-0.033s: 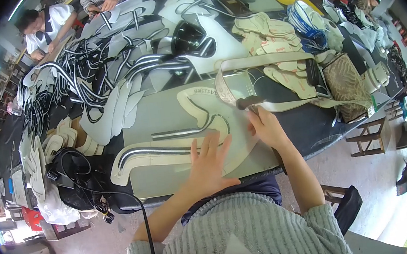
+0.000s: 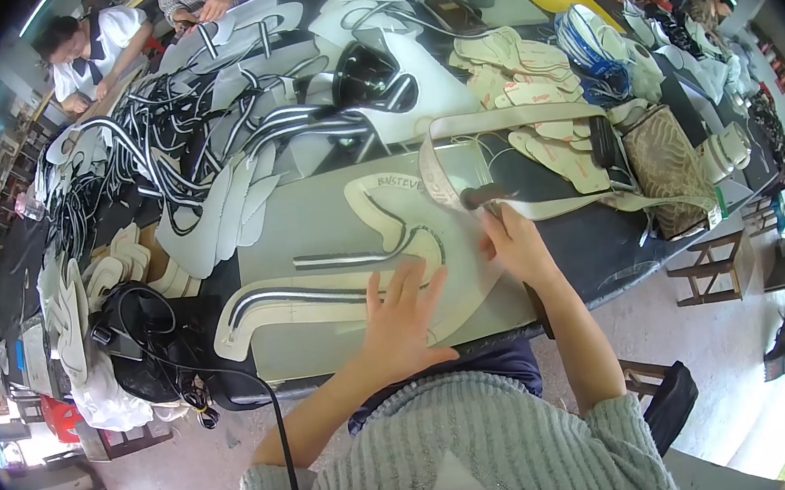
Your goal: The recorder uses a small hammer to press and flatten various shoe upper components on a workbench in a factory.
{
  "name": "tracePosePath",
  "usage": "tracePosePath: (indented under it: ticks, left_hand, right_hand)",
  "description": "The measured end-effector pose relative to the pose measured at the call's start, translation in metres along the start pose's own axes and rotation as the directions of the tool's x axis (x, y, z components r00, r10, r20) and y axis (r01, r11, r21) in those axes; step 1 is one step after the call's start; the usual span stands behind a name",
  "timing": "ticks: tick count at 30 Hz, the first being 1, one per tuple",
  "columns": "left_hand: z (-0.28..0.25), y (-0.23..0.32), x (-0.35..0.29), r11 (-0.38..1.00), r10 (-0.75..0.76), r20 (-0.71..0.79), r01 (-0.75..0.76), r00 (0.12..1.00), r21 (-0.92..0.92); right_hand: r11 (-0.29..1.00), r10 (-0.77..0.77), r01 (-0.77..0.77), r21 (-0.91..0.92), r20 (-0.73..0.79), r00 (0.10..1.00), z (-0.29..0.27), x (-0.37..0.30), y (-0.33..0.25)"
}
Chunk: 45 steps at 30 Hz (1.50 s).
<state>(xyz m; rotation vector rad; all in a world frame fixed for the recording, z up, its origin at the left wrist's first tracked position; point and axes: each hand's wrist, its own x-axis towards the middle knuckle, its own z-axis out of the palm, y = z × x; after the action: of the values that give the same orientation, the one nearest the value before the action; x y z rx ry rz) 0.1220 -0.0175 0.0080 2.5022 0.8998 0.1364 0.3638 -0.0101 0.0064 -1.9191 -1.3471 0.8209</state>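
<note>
My left hand point(image 2: 403, 325) lies with spread fingers over a cream curved piece point(image 2: 257, 319) that carries a black-and-white striped strip point(image 2: 297, 294). The piece bends up at its right end and is partly hidden under my fingers. Beneath it is a pale grey-green board point(image 2: 295, 226). My right hand point(image 2: 515, 246) is closed round a dark hammer-like tool point(image 2: 481, 197); its brown head shows past my fingers, and the rest is mostly hidden behind my hand and forearm. A loop of pale strap point(image 2: 532, 115) runs beside the tool's head.
Grey pieces and striped strips point(image 2: 164, 164) pile up at the left and back. Cream cut pieces point(image 2: 528, 78) and a patterned pouch point(image 2: 666, 159) are at the right. A black cable point(image 2: 269, 392) hangs over the near edge. Several people work around the table.
My right hand and the tool have shifted slightly to the right. My left hand has slid a little to the left, still spread over the cream piece.
</note>
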Motion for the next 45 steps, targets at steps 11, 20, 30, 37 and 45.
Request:
tracePosePath:
  ticks: [11, 20, 30, 37, 45]
  left_hand:
    - [-0.083, -0.041, -0.081, 0.919, 0.038, -0.525, 0.176, 0.850, 0.352]
    - [-0.140, -0.040, -0.122, 0.911, 0.295, -0.755, 0.067, 0.586, 0.408]
    - [-0.103, -0.050, -0.031, 0.969, 0.234, -0.647, -0.230, 0.726, 0.093]
    - [-0.052, -0.061, -0.017, 0.116, -0.660, -0.224, -0.198, 0.717, -0.973]
    - [-0.031, -0.084, 0.001, 0.510, -0.723, -0.369, 0.090, 0.584, -0.856]
  right_hand:
    - [0.959, 0.003, -0.010, 0.282, 0.025, 1.000, -0.019, -0.003, 0.008]
    - [0.876, 0.042, -0.109, 0.469, 0.151, 0.988, -0.025, -0.016, -0.009]
    - [0.482, -0.021, -0.179, 0.858, 0.216, 0.976, -0.025, -0.032, -0.039]
    - [0.584, -0.007, 0.161, 0.796, -0.194, 0.981, 0.009, -0.066, -0.027]
    - [0.470, -0.169, 0.231, 0.852, -0.170, 0.971, 0.003, -0.094, -0.008]
